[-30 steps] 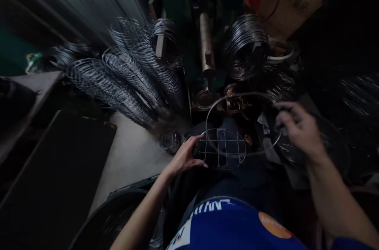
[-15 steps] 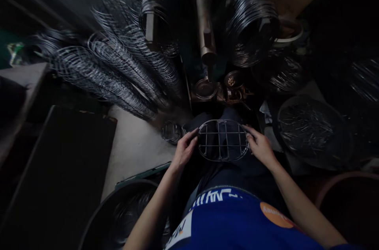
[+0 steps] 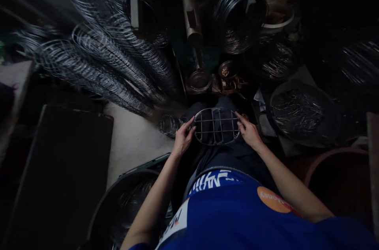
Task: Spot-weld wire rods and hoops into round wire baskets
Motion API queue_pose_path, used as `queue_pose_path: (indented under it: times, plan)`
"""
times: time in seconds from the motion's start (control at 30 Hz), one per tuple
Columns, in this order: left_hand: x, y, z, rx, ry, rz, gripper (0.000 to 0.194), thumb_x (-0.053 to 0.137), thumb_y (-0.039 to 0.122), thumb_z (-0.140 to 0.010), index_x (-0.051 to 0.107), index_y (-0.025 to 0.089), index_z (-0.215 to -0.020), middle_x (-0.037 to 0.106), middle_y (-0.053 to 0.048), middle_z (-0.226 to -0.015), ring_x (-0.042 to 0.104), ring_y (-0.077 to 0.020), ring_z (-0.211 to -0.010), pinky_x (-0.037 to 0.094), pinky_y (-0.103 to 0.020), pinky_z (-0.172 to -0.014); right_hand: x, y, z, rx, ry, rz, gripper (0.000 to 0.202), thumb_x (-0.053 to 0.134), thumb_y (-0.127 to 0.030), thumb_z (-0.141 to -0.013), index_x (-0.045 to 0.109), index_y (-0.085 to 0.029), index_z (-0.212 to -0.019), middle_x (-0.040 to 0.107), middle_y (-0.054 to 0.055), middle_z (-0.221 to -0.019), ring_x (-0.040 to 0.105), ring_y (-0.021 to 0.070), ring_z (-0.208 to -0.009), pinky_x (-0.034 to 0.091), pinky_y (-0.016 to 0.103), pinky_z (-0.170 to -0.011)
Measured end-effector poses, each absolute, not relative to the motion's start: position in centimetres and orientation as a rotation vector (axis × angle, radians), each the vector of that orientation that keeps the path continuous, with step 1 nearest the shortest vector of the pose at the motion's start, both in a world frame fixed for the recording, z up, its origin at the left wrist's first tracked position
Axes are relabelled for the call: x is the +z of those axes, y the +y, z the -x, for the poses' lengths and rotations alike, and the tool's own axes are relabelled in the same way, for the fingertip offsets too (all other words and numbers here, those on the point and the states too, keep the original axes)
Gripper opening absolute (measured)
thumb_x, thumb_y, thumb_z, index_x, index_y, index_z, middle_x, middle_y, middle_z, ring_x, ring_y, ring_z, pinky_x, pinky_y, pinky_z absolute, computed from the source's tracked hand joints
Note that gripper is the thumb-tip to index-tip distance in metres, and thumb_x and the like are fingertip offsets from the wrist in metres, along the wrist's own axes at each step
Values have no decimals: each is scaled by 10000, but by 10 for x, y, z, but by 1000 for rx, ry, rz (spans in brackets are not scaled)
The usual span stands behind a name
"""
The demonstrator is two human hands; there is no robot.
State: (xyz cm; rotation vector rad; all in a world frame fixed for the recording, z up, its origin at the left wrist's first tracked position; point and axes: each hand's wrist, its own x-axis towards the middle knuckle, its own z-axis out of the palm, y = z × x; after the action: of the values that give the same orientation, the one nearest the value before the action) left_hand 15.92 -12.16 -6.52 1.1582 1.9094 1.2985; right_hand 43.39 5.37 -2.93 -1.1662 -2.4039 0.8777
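Note:
An oval wire rack [image 3: 214,120] with crossed bars is held over my lap, between both hands. My left hand [image 3: 184,136] pinches its left rim between thumb and fingers. At the opposite end, my right hand [image 3: 249,133] grips the right rim the same way. Beyond the rack stands a machine with a thick metal cylinder [image 3: 194,25] above a round metal plate [image 3: 200,81]. Close to my left hand, small wire rings [image 3: 168,124] lie on the pale floor.
Tall leaning stacks of wire rings [image 3: 97,72] fill the left side. A wire coil [image 3: 239,9] hangs back right. Basins of cut wire pieces [image 3: 299,108] stand at the right. A dark tub [image 3: 97,210] sits beside my left arm, a reddish tub [image 3: 319,159] at right.
The view has shifted, so most surroundings sit higher and further left in the picture. Both hands still hold the wire rack, which appears slightly higher and further left too.

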Motion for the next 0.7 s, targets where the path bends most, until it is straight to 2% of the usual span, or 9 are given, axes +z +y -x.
queue_pose_path:
  times: [0.13,0.23,0.33,0.4,0.47,0.5,0.57,0.63,0.7]
  plan:
    - [-66,-120,-170,1242,2033,-1245,498,544,340,-978,552,206,-1457,676,-113,-1273,642,-230,-1129,485,-385,-1048,-43,50,-435,665,-2521,1272,584,388,-324,-989,434,-214,-1561,704,110,-1195,711,267,-962,584,393,-855]
    - [-66,-121,-173,1229,2094,-1256,487,505,309,-989,539,204,-1464,675,-115,-1246,650,-218,-1084,503,-379,-1012,-49,49,-437,647,-2448,1193,563,388,-299,-984,473,-221,-1535,689,88,-1245,695,242,-1052,569,360,-916]
    - [-52,-126,-161,1302,2057,-1310,415,561,299,-952,649,171,-1337,707,-114,-1168,670,-214,-1023,519,-362,-970,-35,56,-440,695,-2405,1039,479,422,-325,-999,594,-192,-1426,674,90,-1290,664,242,-1150,537,376,-1011]
    - [-24,-133,-150,1440,2074,-1302,382,620,294,-916,691,163,-1268,727,-93,-1074,678,-192,-933,537,-328,-901,-10,64,-439,672,-2388,937,387,491,-372,-1005,695,-190,-1279,714,90,-1197,680,251,-1099,540,394,-1006]
    - [20,-141,-145,1682,2050,-1181,388,654,305,-904,691,175,-1267,720,-53,-956,649,-142,-774,539,-262,-754,23,69,-433,626,-2286,885,341,532,-418,-1015,734,-202,-1184,729,81,-1114,689,251,-1037,549,413,-981]
    - [45,-145,-146,1821,1963,-1087,383,671,320,-902,697,184,-1259,703,-34,-896,612,-115,-695,518,-224,-664,41,69,-426,634,-2221,875,348,527,-437,-1026,727,-213,-1200,721,78,-1114,690,245,-1010,561,413,-951]
    - [93,-148,-157,2092,1645,-851,374,684,342,-904,704,192,-1245,617,6,-716,491,-70,-528,411,-166,-485,73,63,-409,776,-2149,815,414,511,-483,-1037,642,-254,-1357,679,83,-1202,688,232,-973,597,381,-834]
    - [125,-144,-171,2195,1326,-705,350,705,336,-887,722,192,-1205,553,22,-636,411,-51,-460,327,-146,-402,94,51,-389,977,-2160,680,525,521,-531,-1027,505,-300,-1498,610,92,-1322,682,225,-962,603,335,-711]
    - [133,-135,-182,2154,1149,-603,352,713,333,-870,725,193,-1194,545,24,-633,358,-37,-430,286,-142,-369,102,39,-373,1139,-2150,608,550,526,-536,-1026,467,-313,-1525,624,87,-1271,682,192,-855,583,293,-622]
